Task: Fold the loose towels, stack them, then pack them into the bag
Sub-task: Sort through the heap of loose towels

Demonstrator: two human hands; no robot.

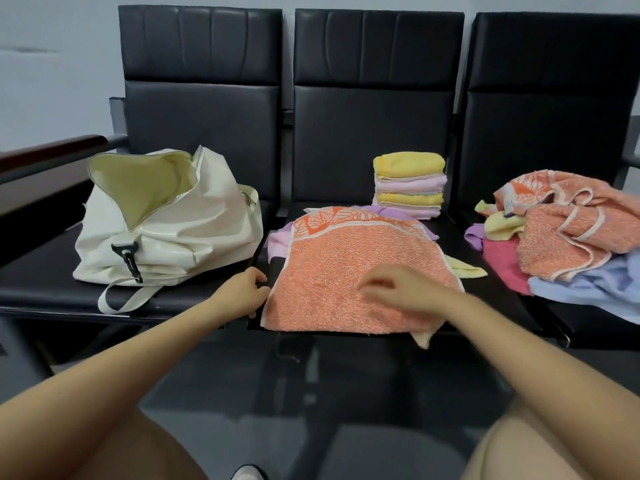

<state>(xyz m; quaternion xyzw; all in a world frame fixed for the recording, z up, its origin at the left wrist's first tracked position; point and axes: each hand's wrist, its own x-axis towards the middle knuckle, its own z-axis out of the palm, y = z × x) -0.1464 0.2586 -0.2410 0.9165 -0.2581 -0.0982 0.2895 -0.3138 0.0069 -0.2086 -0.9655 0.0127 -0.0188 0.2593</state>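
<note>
On the middle seat (pixel 491 299) of a black bench, an orange towel (pixel 349 271) is spread flat. Its left edge is pinched by the left hand (pixel 242 289); the right hand (pixel 398 289) is laid on it, fingers loosely curled, grip unclear. Behind the towel, a folded stack (pixel 410 185) is seen. Left of it, an unzipped cream bag (pixel 166 220); right of it, a loose towel heap (pixel 568 237).

Three black padded seats (pixel 374 109) in row – dark wooden armrest (pixel 52 152) far left, pale wall (pixel 55 64) behind.
</note>
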